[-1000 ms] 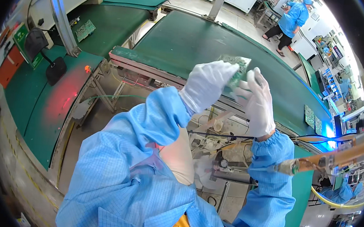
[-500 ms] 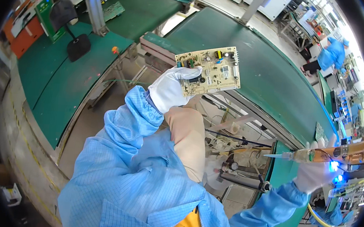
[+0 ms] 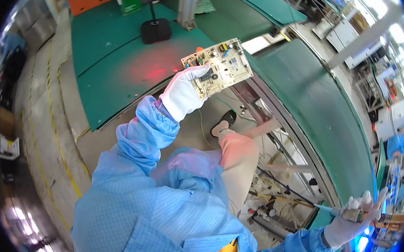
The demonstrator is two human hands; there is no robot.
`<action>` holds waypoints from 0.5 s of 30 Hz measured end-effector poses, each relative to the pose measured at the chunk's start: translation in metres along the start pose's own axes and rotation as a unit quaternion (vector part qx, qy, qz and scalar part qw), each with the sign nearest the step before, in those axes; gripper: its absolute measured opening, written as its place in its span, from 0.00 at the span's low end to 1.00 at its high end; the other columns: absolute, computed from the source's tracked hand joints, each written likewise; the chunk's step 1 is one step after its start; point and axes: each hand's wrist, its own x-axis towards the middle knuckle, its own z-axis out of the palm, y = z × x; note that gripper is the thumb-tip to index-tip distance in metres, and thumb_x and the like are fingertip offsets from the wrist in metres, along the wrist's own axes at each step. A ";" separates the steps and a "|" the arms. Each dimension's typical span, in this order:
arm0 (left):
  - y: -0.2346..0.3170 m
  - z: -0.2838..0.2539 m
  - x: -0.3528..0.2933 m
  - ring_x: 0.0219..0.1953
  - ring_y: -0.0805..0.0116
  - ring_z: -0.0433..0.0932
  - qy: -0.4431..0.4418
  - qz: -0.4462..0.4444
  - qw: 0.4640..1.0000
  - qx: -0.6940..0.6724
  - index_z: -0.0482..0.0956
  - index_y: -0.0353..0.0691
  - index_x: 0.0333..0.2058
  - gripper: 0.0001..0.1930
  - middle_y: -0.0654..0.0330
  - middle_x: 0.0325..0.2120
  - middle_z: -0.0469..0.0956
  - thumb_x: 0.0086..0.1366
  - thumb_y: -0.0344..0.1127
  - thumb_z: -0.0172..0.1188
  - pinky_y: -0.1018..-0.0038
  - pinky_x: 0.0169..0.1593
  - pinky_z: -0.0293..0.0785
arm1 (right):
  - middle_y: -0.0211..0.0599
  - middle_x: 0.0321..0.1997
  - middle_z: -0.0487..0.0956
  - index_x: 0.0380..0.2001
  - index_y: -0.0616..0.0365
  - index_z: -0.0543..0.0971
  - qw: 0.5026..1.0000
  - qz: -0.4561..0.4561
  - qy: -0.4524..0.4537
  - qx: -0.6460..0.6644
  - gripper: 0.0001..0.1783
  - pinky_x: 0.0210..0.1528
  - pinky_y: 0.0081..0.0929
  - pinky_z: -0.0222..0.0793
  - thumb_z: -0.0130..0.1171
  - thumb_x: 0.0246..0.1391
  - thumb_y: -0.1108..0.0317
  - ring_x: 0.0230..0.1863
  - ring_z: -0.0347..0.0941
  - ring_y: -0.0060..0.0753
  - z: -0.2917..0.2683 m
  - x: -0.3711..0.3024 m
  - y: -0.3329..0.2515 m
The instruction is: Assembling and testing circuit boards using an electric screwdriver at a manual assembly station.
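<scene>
My left hand (image 3: 183, 93), in a white glove, grips a beige circuit board (image 3: 233, 69) by its near left edge, thumb across the component side. The board is tilted, with coils, capacitors and a yellow part facing up, and is held above the gap between two green surfaces. Far to the right, my gloved right hand (image 3: 339, 231) is closed around a dispensing syringe (image 3: 352, 215), one finger stretched out past it. The syringe's pale blue tapered tip (image 3: 327, 209) points left, and its amber barrel (image 3: 398, 218) runs to the right. The two hands are well apart.
A green-topped bench (image 3: 101, 69) on the left carries a black stand (image 3: 156, 31) and a patch of red light. A green conveyor belt (image 3: 319, 107) curves along the right. Cables and a frame lie beneath it. A co-worker in blue (image 3: 402, 142) is at far right.
My view has swung left, so the benches appear farther right. The board stays in my left hand, tilted slightly more. My right hand's fingers now wrap over the syringe instead of showing behind it.
</scene>
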 end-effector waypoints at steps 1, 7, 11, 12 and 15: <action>0.011 -0.001 -0.003 0.52 0.55 0.77 0.006 0.016 1.000 0.002 0.73 0.32 0.52 0.17 0.50 0.49 0.77 0.65 0.30 0.56 0.61 0.57 0.73 | 0.31 0.41 0.73 0.66 0.57 0.60 1.000 0.004 -0.013 0.010 0.34 0.33 0.16 0.64 0.44 0.66 0.47 0.28 0.62 0.16 0.005 0.003 0.004; 0.064 -0.015 -0.017 0.51 0.57 0.77 0.037 0.087 0.994 0.059 0.72 0.34 0.53 0.18 0.51 0.49 0.77 0.66 0.34 0.56 0.63 0.56 0.73 | 0.34 0.44 0.75 0.64 0.58 0.62 0.997 -0.024 -0.066 -0.030 0.31 0.32 0.14 0.65 0.45 0.67 0.50 0.30 0.65 0.17 -0.011 0.012 0.020; 0.085 -0.017 -0.018 0.53 0.55 0.76 0.033 0.108 0.993 0.023 0.71 0.28 0.52 0.19 0.48 0.50 0.76 0.66 0.31 0.55 0.62 0.59 0.72 | 0.34 0.42 0.76 0.65 0.61 0.59 0.996 -0.052 -0.033 -0.069 0.33 0.28 0.12 0.63 0.46 0.66 0.50 0.27 0.64 0.15 0.004 0.012 0.022; 0.090 -0.021 -0.017 0.53 0.54 0.76 0.050 0.121 0.991 0.022 0.71 0.28 0.52 0.18 0.48 0.49 0.76 0.66 0.31 0.55 0.62 0.58 0.72 | 0.33 0.39 0.76 0.66 0.63 0.55 0.999 -0.030 -0.001 -0.042 0.35 0.25 0.12 0.61 0.46 0.66 0.50 0.24 0.62 0.14 0.015 0.009 0.017; 0.095 -0.016 -0.014 0.50 0.58 0.78 0.054 0.146 0.987 0.027 0.74 0.35 0.50 0.15 0.52 0.47 0.78 0.67 0.34 0.54 0.63 0.54 0.74 | 0.32 0.36 0.76 0.67 0.65 0.53 0.999 -0.004 0.046 -0.021 0.37 0.22 0.12 0.58 0.46 0.66 0.50 0.21 0.60 0.13 0.024 0.006 0.013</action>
